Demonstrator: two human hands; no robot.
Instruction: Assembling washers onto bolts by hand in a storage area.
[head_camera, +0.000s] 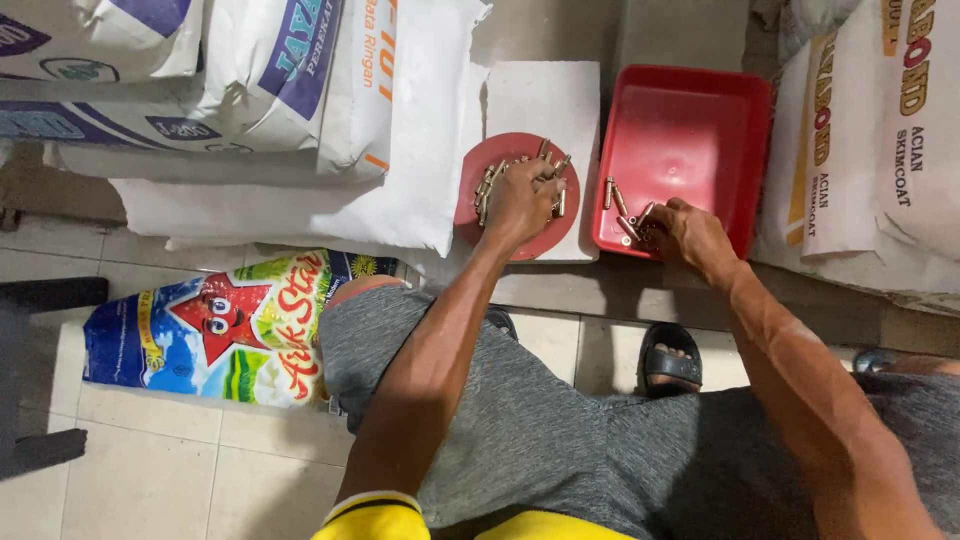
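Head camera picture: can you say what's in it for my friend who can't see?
A seated person's left hand rests on small metal pieces on a round red plate, while the right hand reaches into a red tray. White sacks surround them.

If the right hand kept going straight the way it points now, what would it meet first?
The right hand points up-left into the red tray, fingertips at the small brass pieces near its front-left corner. Going on, it would likely push into those pieces first, then the tray's left wall. Depth is hard to judge from above.
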